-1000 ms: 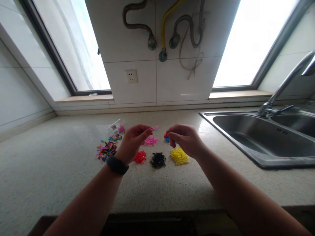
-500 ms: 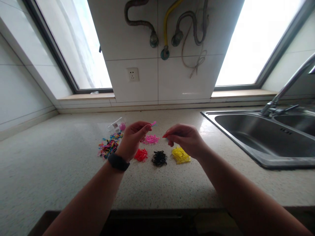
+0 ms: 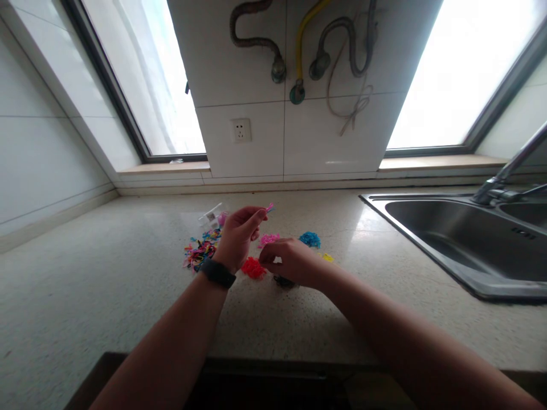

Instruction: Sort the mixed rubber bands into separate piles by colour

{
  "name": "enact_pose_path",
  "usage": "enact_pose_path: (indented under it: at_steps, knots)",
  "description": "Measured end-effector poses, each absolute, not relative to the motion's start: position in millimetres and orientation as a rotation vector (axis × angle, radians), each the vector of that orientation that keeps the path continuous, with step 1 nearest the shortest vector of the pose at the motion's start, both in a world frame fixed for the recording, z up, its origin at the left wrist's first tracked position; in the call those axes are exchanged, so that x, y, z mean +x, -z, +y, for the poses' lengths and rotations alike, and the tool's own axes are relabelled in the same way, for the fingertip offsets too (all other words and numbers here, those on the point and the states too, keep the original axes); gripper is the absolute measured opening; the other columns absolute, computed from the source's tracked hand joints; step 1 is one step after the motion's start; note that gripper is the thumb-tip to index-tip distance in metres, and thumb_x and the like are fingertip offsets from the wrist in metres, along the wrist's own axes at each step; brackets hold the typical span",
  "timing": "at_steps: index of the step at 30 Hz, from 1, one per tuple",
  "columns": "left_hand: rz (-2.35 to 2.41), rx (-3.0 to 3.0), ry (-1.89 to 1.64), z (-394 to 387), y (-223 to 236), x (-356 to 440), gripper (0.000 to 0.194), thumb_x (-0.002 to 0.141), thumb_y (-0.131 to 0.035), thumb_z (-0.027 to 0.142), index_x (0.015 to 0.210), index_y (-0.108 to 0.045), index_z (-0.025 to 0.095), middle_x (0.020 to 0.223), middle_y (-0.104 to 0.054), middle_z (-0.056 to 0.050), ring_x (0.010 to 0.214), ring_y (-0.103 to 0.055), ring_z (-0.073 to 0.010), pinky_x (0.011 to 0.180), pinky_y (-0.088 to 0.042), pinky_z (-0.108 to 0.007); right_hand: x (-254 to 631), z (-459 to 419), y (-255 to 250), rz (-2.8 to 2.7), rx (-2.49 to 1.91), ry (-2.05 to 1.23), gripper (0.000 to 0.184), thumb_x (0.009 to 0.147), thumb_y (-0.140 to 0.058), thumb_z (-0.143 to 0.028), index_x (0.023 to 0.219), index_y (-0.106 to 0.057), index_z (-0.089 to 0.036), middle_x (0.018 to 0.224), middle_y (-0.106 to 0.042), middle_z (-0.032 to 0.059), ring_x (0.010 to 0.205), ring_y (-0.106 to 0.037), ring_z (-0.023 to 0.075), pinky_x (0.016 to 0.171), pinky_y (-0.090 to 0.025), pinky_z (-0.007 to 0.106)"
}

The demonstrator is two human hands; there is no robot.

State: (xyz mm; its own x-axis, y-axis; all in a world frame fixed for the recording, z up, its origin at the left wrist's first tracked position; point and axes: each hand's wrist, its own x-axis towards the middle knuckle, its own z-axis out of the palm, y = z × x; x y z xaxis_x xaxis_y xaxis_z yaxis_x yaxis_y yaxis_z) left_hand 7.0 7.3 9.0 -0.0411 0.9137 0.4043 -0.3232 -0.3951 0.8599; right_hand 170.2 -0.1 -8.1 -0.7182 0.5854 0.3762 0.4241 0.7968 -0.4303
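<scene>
My left hand [image 3: 240, 233], with a dark band on its wrist, is raised and pinches small rubber bands [image 3: 270, 208], pink and bluish, between thumb and fingertips. Lower and to the right, my right hand [image 3: 288, 259] has its fingertips closed together at the edge of the red rubber band pile [image 3: 253, 268]; whatever they grip is hidden. Under that hand the black pile [image 3: 284, 281] is partly covered. The pink pile [image 3: 269, 240] lies behind it. Farther right are the blue pile [image 3: 310, 239] and the mostly hidden yellow pile [image 3: 327, 257].
A mixed-colour heap of bands [image 3: 200, 253] lies left of my left hand, near a clear plastic bag [image 3: 211, 216] and a pink round thing [image 3: 223, 218]. At right, a steel sink [image 3: 427, 239] with a faucet [image 3: 491, 191] is set into the speckled counter [image 3: 141, 273].
My right hand has moved down and left to the red pile; the red band at its fingertips no longer shows. The blue pile has come into view. My left hand keeps its pinch.
</scene>
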Motion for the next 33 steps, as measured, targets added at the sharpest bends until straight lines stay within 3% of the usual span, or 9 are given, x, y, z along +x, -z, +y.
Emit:
enact_pose_path:
  at_steps: [6,14,18,23,33]
  knots:
    - [0.697,1.263,-1.602,8.7,-7.9,7.8,0.021,0.076,-0.082,0.036,0.082,-0.074,0.017,0.075,-0.063,0.001,0.05,-0.037,-0.0025,0.044,-0.028,-0.017,159.0,1.9,10.5,-2.649,-0.765,-0.117,0.005,0.087,-0.069,-0.023,0.089,-0.074,-0.021,0.09,-0.076,0.0045,0.087,-0.066,0.0203,0.083,-0.04,0.033]
    - [0.68,1.256,-1.572,9.1,-5.7,8.9,0.018,0.079,-0.081,0.034,0.084,-0.075,0.018,0.076,-0.063,0.001,0.049,-0.037,-0.0017,0.045,-0.028,-0.017,165.3,3.9,9.3,-2.623,-0.791,-0.044,0.007,0.087,-0.073,-0.026,0.093,-0.075,-0.022,0.094,-0.077,0.0035,0.093,-0.067,0.0226,0.081,-0.04,0.034]
    - [0.695,1.277,-1.559,7.8,-5.8,9.3,0.017,0.079,-0.08,0.034,0.084,-0.075,0.018,0.076,-0.064,0.001,0.05,-0.039,-0.0025,0.046,-0.03,-0.017,176.0,4.5,4.6,-2.462,-0.785,-0.154,0.004,0.088,-0.071,-0.024,0.091,-0.074,-0.022,0.091,-0.076,0.0022,0.088,-0.067,0.0194,0.082,-0.043,0.033]
    - [0.715,1.306,-1.533,6.3,-5.7,9.4,0.017,0.08,-0.08,0.035,0.085,-0.076,0.019,0.076,-0.066,0.001,0.051,-0.04,-0.0033,0.047,-0.029,-0.018,189.1,5.8,1.4,-2.043,-0.818,-0.475,0.008,0.09,-0.067,-0.027,0.091,-0.072,-0.022,0.081,-0.074,0.0011,0.072,-0.065,0.0144,0.071,-0.048,0.029]
    - [0.803,1.408,-1.416,4.9,-0.1,12.4,0.019,0.081,-0.079,0.037,0.088,-0.076,0.019,0.076,-0.067,-0.001,0.054,-0.042,-0.0055,0.048,-0.032,-0.019,197.0,9.6,-0.8,-1.57,-0.738,-0.83,0.02,0.084,-0.073,-0.034,0.1,-0.071,-0.021,0.084,-0.074,0.0034,0.074,-0.065,0.0144,0.068,-0.051,0.03]
